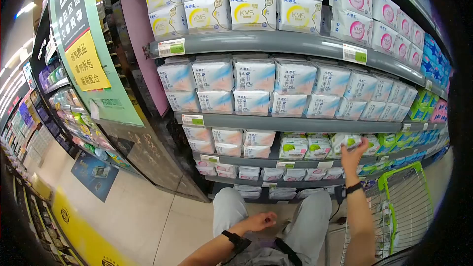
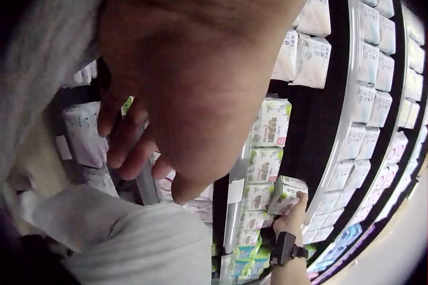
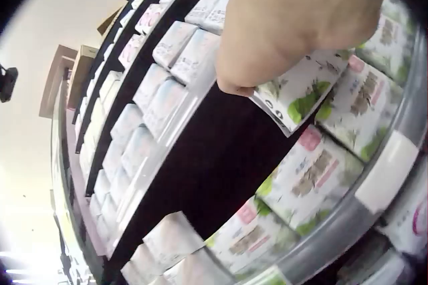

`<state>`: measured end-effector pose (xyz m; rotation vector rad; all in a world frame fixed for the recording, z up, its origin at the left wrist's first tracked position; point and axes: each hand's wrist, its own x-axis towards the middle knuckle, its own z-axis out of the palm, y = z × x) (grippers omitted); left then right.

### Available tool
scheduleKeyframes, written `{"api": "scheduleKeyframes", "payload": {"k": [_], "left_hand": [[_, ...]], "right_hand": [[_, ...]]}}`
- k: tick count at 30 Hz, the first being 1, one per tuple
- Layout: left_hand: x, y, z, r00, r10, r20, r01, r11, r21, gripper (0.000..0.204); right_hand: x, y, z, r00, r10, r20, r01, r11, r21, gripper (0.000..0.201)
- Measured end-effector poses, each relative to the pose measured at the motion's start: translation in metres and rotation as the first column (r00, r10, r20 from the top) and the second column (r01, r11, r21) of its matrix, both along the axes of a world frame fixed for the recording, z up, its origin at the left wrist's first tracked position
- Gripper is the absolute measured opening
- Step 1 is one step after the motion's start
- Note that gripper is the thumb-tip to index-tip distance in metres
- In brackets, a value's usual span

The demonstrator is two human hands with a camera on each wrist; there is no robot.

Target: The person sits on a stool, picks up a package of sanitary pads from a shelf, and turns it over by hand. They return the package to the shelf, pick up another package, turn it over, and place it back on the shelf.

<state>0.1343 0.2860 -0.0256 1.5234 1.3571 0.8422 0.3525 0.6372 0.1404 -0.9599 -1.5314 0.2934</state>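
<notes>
My right hand [image 1: 354,155] reaches up to the third shelf and grips a white pack with green print [image 1: 351,141], lifted slightly out of its row. The left wrist view shows that hand [image 2: 294,218] holding the pack [image 2: 286,195] above the shelf edge. Seen from the right wrist, the thumb side of the hand [image 3: 294,24] lies over the pack [image 3: 304,91]. My left hand [image 1: 261,220] hangs by my knee with its fingers [image 2: 124,138] loosely curled, holding nothing.
Grey store shelves [image 1: 295,124] carry rows of white, blue, yellow and pink packs. More green-printed packs [image 1: 305,147] stand left of the held one. A green wire shopping cart [image 1: 404,202] stands at my right. My grey-trousered knees [image 1: 229,207] are bent over a tiled floor.
</notes>
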Motion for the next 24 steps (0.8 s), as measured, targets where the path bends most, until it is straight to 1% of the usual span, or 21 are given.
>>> {"api": "scheduleKeyframes", "payload": {"k": [1, 2, 3, 5, 7, 8, 10, 11, 12, 13, 14, 15, 17, 18, 19, 20, 21, 22, 23, 24], "left_hand": [[0.001, 0.001, -0.004, 1.0, 0.016, 0.018, -0.017, 0.999, 0.041, 0.039], [0.0, 0.003, -0.005, 0.999, 0.035, 0.034, -0.038, 0.996, 0.087, 0.038], [-0.002, 0.005, -0.002, 0.998, 0.048, 0.038, -0.05, 0.998, 0.027, 0.04], [0.0, 0.009, 0.008, 0.996, 0.076, 0.053, -0.071, 0.993, -0.094, 0.045], [0.002, 0.011, 0.022, 0.996, 0.077, 0.052, -0.075, 0.996, -0.037, 0.058], [0.003, 0.009, 0.028, 0.996, 0.075, 0.051, -0.074, 0.997, -0.014, 0.066], [0.006, 0.007, 0.038, 0.968, 0.134, 0.21, -0.169, 0.973, 0.155, 0.08], [0.007, 0.008, 0.041, 0.945, 0.149, 0.29, -0.222, 0.946, 0.237, 0.088], [0.006, 0.01, 0.038, 0.923, 0.166, 0.348, -0.26, 0.934, 0.245, 0.092], [0.004, 0.013, 0.032, 0.896, 0.18, 0.406, -0.298, 0.921, 0.252, 0.096], [0.005, 0.015, 0.032, 0.865, 0.19, 0.464, -0.336, 0.907, 0.255, 0.1], [0.005, 0.013, 0.031, 0.881, 0.286, 0.378, -0.369, 0.914, 0.168, 0.1], [0.003, 0.007, 0.039, 0.882, 0.439, 0.172, -0.446, 0.895, 0.003, 0.1], [0.0, 0.007, 0.038, 0.894, 0.436, 0.104, -0.44, 0.898, 0.021, 0.086], [-0.008, 0.009, 0.019, 0.863, 0.47, 0.186, -0.478, 0.878, 0.001, 0.081], [-0.017, 0.012, -0.014, 0.83, 0.49, 0.264, -0.501, 0.865, -0.032, 0.076], [-0.017, 0.011, -0.024, 0.795, 0.503, 0.339, -0.509, 0.857, -0.079, 0.071], [-0.018, 0.008, -0.036, 0.727, 0.511, 0.458, -0.512, 0.849, -0.132, 0.067], [-0.02, 0.007, -0.033, 0.642, 0.521, 0.562, -0.508, 0.838, -0.197, 0.063], [-0.014, 0.005, -0.025, 0.564, 0.529, 0.634, -0.5, 0.83, -0.248, 0.064]], "right_hand": [[-0.001, -0.017, -0.013, 1.0, 0.017, -0.026, -0.017, 0.999, 0.034, 0.093], [-0.002, -0.037, -0.025, 0.998, 0.052, -0.042, -0.049, 0.996, 0.074, 0.094], [-0.003, -0.058, -0.032, 0.994, 0.09, -0.057, -0.083, 0.989, 0.121, 0.094], [-0.013, -0.109, -0.029, 0.991, 0.134, -0.005, -0.128, 0.954, 0.271, 0.092], [-0.024, -0.138, -0.046, 0.968, 0.245, -0.056, -0.219, 0.93, 0.295, 0.09], [-0.028, -0.154, -0.051, 0.962, 0.274, 0.0, -0.265, 0.932, 0.246, 0.087], [-0.035, -0.184, -0.058, 0.937, 0.334, 0.105, -0.347, 0.927, 0.141, 0.084], [-0.041, -0.195, -0.063, 0.908, 0.4, 0.127, -0.41, 0.91, 0.063, 0.081], [-0.046, -0.204, -0.071, 0.874, 0.445, 0.193, -0.454, 0.891, 0.001, 0.075], [-0.051, -0.214, -0.075, 0.806, 0.537, 0.249, -0.521, 0.843, -0.134, 0.068], [-0.057, -0.221, -0.096, 0.751, 0.63, 0.197, -0.59, 0.775, -0.226, 0.062], [-0.061, -0.227, -0.115, 0.67, 0.72, 0.181, -0.641, 0.684, -0.349, 0.055], [-0.059, -0.229, -0.146, 0.661, 0.745, -0.09, -0.665, 0.526, -0.531, 0.049], [-0.058, -0.222, -0.156, 0.643, 0.724, -0.25, -0.704, 0.431, -0.564, 0.049], [-0.055, -0.216, -0.163, 0.623, 0.668, -0.406, -0.741, 0.34, -0.578, 0.049], [-0.049, -0.213, -0.173, 0.603, 0.576, -0.551, -0.775, 0.258, -0.577, 0.049], [-0.046, -0.209, -0.177, 0.545, 0.576, -0.609, -0.798, 0.133, -0.588, 0.051], [-0.046, -0.203, -0.184, 0.493, 0.554, -0.671, -0.809, 0.009, -0.588, 0.053], [-0.043, -0.203, -0.186, 0.441, 0.517, -0.734, -0.815, -0.112, -0.569, 0.055], [-0.042, -0.206, -0.187, 0.367, 0.428, -0.826, -0.85, -0.207, -0.485, 0.056]]}}
